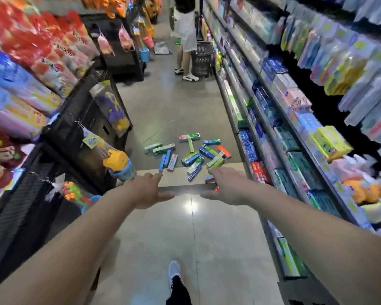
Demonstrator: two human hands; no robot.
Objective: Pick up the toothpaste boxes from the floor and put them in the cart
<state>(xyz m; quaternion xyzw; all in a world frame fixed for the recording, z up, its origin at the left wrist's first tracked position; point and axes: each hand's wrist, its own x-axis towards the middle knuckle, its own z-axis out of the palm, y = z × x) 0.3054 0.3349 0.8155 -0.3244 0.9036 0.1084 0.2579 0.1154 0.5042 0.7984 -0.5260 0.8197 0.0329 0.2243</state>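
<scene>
The toothpaste boxes [190, 154] lie scattered on the floor [174, 234] ahead of me, mid-aisle, close to the base of the right-hand shelf [271, 137]; their long axes point every way. No box is held. My right hand [224, 187] reaches forward, fingers straight and empty, nearest the green box [216, 163] at the pile's near edge. My left hand [146, 190], equally open, lines up with the blue box [162, 163]. No cart is visible from here.
</scene>
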